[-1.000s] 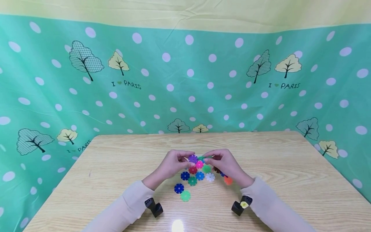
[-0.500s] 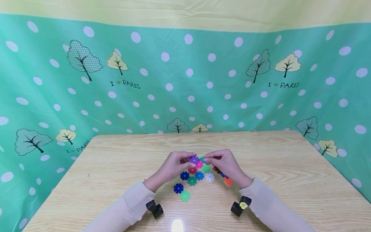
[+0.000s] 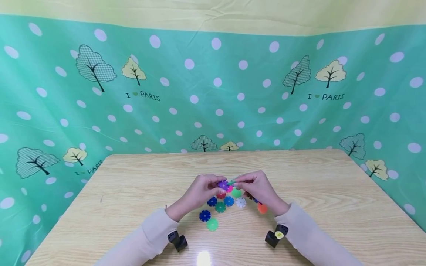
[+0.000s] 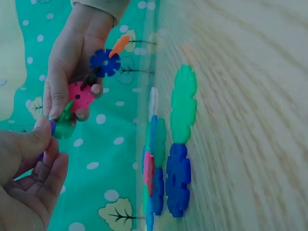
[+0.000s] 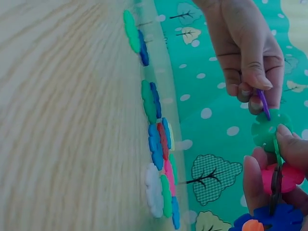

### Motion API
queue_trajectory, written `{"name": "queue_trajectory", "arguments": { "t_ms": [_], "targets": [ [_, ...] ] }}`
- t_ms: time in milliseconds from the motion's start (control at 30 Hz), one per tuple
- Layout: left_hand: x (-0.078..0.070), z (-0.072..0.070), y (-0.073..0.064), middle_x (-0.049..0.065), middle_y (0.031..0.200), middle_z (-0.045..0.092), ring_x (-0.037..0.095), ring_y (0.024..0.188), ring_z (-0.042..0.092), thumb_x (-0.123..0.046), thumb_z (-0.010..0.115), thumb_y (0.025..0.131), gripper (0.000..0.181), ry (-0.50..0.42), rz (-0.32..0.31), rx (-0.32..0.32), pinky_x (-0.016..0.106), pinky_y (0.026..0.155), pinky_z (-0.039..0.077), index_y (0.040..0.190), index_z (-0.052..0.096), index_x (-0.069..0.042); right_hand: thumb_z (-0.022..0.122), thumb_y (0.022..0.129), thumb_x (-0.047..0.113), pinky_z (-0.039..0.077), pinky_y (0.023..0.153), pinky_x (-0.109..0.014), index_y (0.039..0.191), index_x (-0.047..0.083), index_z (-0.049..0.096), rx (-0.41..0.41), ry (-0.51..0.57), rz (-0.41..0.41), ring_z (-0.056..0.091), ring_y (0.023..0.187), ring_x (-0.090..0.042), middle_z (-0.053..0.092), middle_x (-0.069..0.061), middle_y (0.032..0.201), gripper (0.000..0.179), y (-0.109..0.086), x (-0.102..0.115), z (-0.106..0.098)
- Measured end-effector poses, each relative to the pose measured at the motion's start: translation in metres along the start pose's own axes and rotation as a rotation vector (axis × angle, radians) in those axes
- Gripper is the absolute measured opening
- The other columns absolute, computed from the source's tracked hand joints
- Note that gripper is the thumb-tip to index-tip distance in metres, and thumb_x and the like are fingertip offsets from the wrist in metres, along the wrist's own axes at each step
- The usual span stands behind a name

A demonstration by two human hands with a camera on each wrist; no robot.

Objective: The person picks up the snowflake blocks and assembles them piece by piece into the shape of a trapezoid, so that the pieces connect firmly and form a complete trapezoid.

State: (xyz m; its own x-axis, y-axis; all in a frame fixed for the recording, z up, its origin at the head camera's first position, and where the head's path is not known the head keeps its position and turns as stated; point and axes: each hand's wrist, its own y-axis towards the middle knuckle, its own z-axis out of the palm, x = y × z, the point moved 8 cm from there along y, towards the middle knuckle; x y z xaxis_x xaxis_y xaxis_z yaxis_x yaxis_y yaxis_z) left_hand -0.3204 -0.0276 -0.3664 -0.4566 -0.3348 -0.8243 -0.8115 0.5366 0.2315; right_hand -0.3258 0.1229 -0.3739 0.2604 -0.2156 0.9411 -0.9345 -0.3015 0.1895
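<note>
In the head view my left hand (image 3: 198, 191) pinches a purple notched plastic disc (image 3: 223, 185) between thumb and fingers. Facing it, my right hand (image 3: 260, 187) holds a chain of interlocked discs. That chain has a green disc (image 5: 269, 131) at its front end, then another green one seen edge-on, a pink disc (image 4: 81, 96), a dark one (image 4: 89, 78), a blue one (image 4: 105, 63) and an orange one (image 4: 120, 45). In the right wrist view the purple disc's edge meets the front green disc's rim; how deep it sits in a slot I cannot tell.
Several loose discs lie on the wooden table (image 3: 133, 221) below the hands, among them a dark blue one (image 3: 205, 215), a light green one (image 3: 212, 224) and a white one (image 3: 240, 202). A dotted green cloth (image 3: 173, 133) hangs behind the table.
My left hand has shifted slightly right and toward me, bringing the purple disc up against the green end of the chain. The right hand has barely moved; the loose discs lie as before.
</note>
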Motion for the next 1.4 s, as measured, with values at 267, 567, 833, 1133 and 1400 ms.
{"name": "queue_trajectory", "arguments": {
  "t_ms": [267, 567, 833, 1133, 1400],
  "targets": [
    [0.006, -0.005, -0.003, 0.009, 0.092, 0.069, 0.022, 0.081, 0.066, -0.009, 0.071, 0.084, 0.036, -0.041, -0.006, -0.021, 0.021, 0.072, 0.054, 0.118, 0.063, 0.002, 0.069, 0.086, 0.009, 0.054, 0.051, -0.034, 0.095, -0.003, 0.073, 0.019, -0.042, -0.004, 0.063, 0.056, -0.033, 0.069, -0.022, 0.091, 0.016, -0.003, 0.007, 0.0],
    [0.033, -0.011, -0.024, 0.016, 0.107, 0.066, 0.03, 0.098, 0.062, -0.012, 0.075, 0.08, 0.045, -0.107, -0.151, 0.103, 0.023, 0.08, 0.052, 0.12, 0.06, 0.002, 0.07, 0.085, 0.013, 0.056, 0.062, -0.044, 0.098, -0.002, 0.071, 0.0, -0.023, 0.057, 0.066, 0.073, -0.037, 0.068, -0.025, 0.094, 0.021, -0.006, -0.003, -0.008],
    [0.054, -0.011, -0.052, 0.009, 0.107, 0.067, 0.021, 0.097, 0.062, -0.005, 0.074, 0.076, 0.035, -0.103, -0.248, 0.263, 0.025, 0.083, 0.051, 0.11, 0.066, -0.002, 0.069, 0.085, 0.012, 0.057, 0.062, -0.04, 0.102, -0.001, 0.071, -0.019, -0.006, 0.083, 0.063, 0.08, -0.046, 0.068, -0.022, 0.096, 0.021, -0.008, -0.005, -0.015],
    [0.061, -0.011, -0.059, 0.008, 0.107, 0.067, 0.021, 0.097, 0.059, -0.002, 0.076, 0.075, 0.035, -0.119, -0.245, 0.304, 0.025, 0.081, 0.05, 0.108, 0.067, -0.003, 0.071, 0.085, 0.016, 0.056, 0.058, -0.035, 0.1, 0.0, 0.072, -0.028, -0.037, 0.097, 0.065, 0.068, -0.04, 0.07, -0.017, 0.088, 0.022, -0.008, -0.006, -0.013],
    [0.066, -0.007, -0.057, 0.003, 0.098, 0.067, 0.016, 0.083, 0.055, -0.002, 0.076, 0.074, 0.032, -0.102, -0.237, 0.282, 0.02, 0.066, 0.047, 0.105, 0.07, -0.007, 0.071, 0.084, 0.014, 0.057, 0.06, -0.035, 0.1, -0.002, 0.071, -0.027, 0.002, 0.098, 0.065, 0.07, -0.04, 0.069, -0.016, 0.089, 0.023, -0.007, -0.01, -0.01]
  ]
}}
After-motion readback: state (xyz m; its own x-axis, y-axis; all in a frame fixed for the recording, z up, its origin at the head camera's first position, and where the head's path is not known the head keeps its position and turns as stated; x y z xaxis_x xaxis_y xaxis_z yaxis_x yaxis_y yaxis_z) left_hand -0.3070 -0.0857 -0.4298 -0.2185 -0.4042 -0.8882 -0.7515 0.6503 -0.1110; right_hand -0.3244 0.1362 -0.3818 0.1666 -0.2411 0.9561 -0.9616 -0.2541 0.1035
